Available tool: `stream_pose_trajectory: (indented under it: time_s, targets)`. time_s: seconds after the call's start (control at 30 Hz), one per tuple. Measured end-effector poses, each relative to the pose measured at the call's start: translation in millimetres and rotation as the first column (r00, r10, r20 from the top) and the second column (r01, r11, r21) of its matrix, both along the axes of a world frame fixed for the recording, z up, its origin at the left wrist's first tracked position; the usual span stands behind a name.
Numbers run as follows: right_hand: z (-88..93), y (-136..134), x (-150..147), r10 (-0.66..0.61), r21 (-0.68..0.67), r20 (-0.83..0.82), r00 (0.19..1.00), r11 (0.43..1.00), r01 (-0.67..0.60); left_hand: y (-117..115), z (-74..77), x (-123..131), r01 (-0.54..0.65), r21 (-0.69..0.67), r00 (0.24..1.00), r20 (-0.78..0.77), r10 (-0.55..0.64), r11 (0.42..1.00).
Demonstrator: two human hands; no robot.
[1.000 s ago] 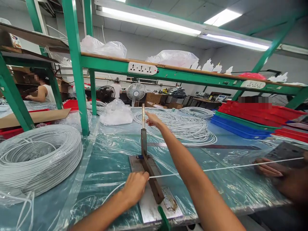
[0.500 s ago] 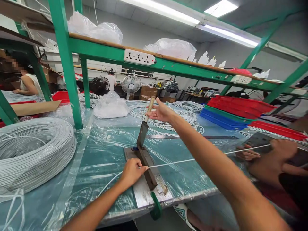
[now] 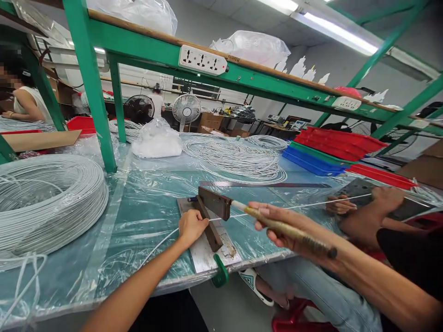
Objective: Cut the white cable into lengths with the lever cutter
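Presently noted white cable (image 3: 332, 200) laid across steel base bar (image 3: 212, 233), running from left hand (image 3: 192, 228) to a co-worker's hand (image 3: 387, 198) at far right. Read grip of left hand as pressed together, pinching white cable just beside the bar. Saw worn handle (image 3: 277, 224) lying along palm and fingers of right hand (image 3: 289, 216); could not tell whether closed firmly round it.

Found hinged steel arm (image 3: 212, 203) slanting above the bar, free end apart from it. Could not tell whether touching white cable. Judged work as part done: white cable set in place and drawn straight on the right side, arm not yet down on the bar. Judged that closing as the part left. Could not class loose cable pile (image 3: 235, 159) as handled or waiting.

Recorded base plate (image 3: 204, 262) at front edge of desk (image 3: 148, 193), green clamp (image 3: 220, 274) fixed there. Marked end of worn handle as appearing to reach over that edge. Judged room for moving widest leftward, toward large coil (image 3: 79, 184); tighter rightward, near co-worker. Noted steel ruler (image 3: 266, 184) flat beyond the arm, well short of stacked trays (image 3: 339, 145).
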State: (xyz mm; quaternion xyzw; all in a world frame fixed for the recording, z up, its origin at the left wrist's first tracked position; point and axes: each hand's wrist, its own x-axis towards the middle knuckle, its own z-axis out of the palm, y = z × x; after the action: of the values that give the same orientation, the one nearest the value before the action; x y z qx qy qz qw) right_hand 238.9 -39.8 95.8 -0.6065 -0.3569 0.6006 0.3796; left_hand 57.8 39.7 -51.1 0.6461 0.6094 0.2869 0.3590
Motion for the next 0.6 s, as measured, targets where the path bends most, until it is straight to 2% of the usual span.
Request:
stream_pose_trajectory:
  time_s: [0.17, 0.3, 0.47, 0.6]
  targets:
    - [-37.1, -29.0, -1.2, 0.038, -0.148, -0.056, 0.998, 0.988, -0.046, 0.6, -2.2, -1.0, 0.007, 0.026, 1.0, -0.03, -0.007, 1.0]
    - [-53.5, -35.1, -8.5, 0.055, -0.253, -0.047, 0.997, 0.965, -0.065, 0.2, -1.5, -2.0, 0.018, 0.041, 0.998, -0.056, -0.015, 0.999]
    - [-65.9, -33.2, -10.7, 0.165, -0.217, 0.08, 0.983, 0.965, -0.144, 0.5, 0.1, -3.0, 0.029, 0.043, 0.996, -0.085, -0.026, 0.999]
    - [-76.6, -37.2, -11.7, 0.172, -0.123, 0.179, 0.969, 0.981, -0.151, 1.2, -0.2, -3.0, 0.038, 0.037, 0.996, -0.085, -0.035, 0.999]
